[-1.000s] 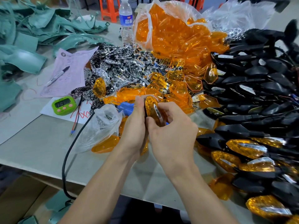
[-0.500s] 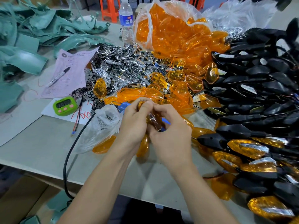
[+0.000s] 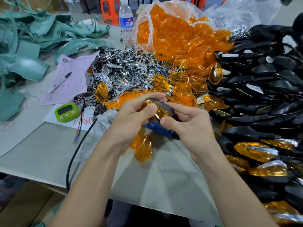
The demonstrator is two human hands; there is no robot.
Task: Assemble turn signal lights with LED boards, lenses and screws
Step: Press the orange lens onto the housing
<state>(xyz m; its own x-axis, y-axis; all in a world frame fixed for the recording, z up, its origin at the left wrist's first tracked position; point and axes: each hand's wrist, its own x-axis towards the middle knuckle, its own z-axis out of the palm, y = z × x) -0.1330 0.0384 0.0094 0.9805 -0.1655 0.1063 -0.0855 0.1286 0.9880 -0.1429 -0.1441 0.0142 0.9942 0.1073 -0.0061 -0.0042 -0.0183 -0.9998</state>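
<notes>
A green timer [image 3: 66, 112] sits at nine o'clock. The left hand [image 3: 131, 118] curls its fingers round a turn signal light [image 3: 159, 110] at centre, thumb on its amber lens [image 3: 162, 113]; the right hand [image 3: 188, 126] pinches its black shell [image 3: 164, 105]. Black housings [image 3: 262, 89] pile at three o'clock.

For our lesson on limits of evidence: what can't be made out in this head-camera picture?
Head view: amber-lensed black plastic turn signal light, mostly covered by left hand and right hand.
Head view: green plastic digital timer, digits too blurred.
Head view: blue object, hidden beneath right hand.
</notes>
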